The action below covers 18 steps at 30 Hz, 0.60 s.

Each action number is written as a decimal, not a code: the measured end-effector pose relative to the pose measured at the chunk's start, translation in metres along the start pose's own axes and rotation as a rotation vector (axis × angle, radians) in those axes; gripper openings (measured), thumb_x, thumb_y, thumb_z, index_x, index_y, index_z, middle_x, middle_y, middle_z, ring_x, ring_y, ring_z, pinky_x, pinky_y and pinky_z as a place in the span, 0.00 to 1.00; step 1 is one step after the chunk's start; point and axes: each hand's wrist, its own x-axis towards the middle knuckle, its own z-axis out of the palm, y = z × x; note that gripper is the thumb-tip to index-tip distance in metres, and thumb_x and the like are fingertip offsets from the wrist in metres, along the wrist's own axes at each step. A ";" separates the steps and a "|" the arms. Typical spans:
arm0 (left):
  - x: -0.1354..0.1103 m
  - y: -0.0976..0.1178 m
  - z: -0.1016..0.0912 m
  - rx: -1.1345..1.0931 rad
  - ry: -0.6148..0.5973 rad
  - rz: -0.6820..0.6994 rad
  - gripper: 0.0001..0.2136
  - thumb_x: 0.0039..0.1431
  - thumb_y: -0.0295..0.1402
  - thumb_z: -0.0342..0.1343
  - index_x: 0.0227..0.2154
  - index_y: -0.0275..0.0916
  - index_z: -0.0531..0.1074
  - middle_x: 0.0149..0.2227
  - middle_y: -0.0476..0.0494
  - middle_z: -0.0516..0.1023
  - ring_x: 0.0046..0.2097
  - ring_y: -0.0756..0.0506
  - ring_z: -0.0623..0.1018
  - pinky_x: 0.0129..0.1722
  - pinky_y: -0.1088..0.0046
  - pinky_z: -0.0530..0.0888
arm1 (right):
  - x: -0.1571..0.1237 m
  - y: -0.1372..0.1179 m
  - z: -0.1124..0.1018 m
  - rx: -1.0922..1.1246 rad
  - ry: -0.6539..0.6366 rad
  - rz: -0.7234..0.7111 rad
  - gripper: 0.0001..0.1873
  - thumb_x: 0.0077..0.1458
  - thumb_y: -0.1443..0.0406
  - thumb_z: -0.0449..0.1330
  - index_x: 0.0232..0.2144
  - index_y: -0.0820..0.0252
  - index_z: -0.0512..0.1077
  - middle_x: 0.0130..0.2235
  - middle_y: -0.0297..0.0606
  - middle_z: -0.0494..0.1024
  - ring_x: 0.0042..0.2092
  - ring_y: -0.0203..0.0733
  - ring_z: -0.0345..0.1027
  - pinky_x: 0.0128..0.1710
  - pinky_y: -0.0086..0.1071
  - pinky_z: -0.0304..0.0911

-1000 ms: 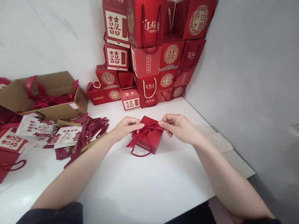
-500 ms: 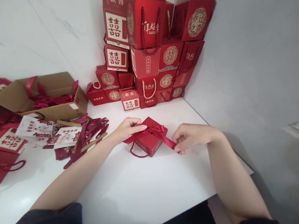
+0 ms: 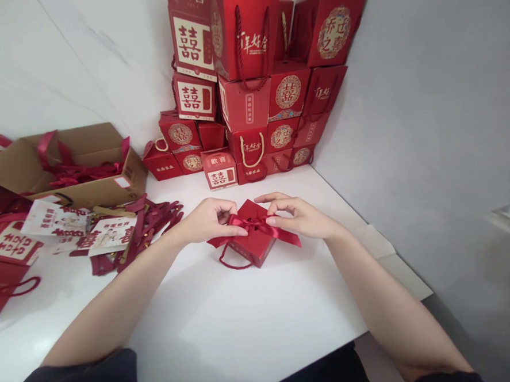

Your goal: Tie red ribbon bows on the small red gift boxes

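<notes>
A small red gift box (image 3: 254, 250) with a cord handle (image 3: 231, 264) sits on the white table, tied with a red satin ribbon (image 3: 252, 224). My left hand (image 3: 209, 220) pinches the ribbon at the bow's left side, its fingertips on the box top. My right hand (image 3: 299, 218) comes in from the right, with its fingertips at the bow's right loop. One ribbon tail trails to the lower right and another to the left. The hands hide the box's upper corners.
A stack of red gift boxes and bags (image 3: 245, 102) stands in the table's far corner against the walls. To the left are a cardboard carton (image 3: 95, 192) holding red ribbons, printed cards (image 3: 111, 234) and loose burgundy strips (image 3: 153, 217). The white table (image 3: 245, 312) extends toward me.
My right hand has moved from the ribbon's end at the box's right side back to the bow. The ribbon now forms a bow on top, and the view has shifted slightly.
</notes>
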 end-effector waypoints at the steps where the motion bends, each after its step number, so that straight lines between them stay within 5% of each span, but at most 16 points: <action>1: 0.000 0.000 -0.001 0.004 -0.009 0.000 0.18 0.46 0.41 0.66 0.21 0.35 0.64 0.18 0.55 0.60 0.22 0.56 0.58 0.21 0.80 0.54 | 0.000 0.001 0.000 0.017 -0.014 0.004 0.12 0.58 0.59 0.58 0.27 0.59 0.70 0.58 0.42 0.66 0.60 0.45 0.60 0.61 0.45 0.51; 7: 0.003 -0.006 -0.003 -0.098 -0.048 0.015 0.20 0.57 0.44 0.55 0.18 0.35 0.60 0.19 0.54 0.57 0.22 0.55 0.57 0.22 0.79 0.55 | 0.001 0.005 -0.003 0.083 -0.059 0.039 0.16 0.59 0.57 0.57 0.24 0.60 0.68 0.57 0.42 0.66 0.59 0.45 0.61 0.60 0.45 0.53; 18: 0.007 -0.029 0.001 -0.350 -0.053 0.011 0.19 0.55 0.43 0.58 0.18 0.35 0.62 0.18 0.53 0.59 0.22 0.55 0.57 0.22 0.78 0.55 | 0.002 0.009 -0.003 0.120 -0.080 0.032 0.16 0.60 0.57 0.56 0.24 0.60 0.66 0.59 0.42 0.63 0.61 0.46 0.58 0.60 0.45 0.53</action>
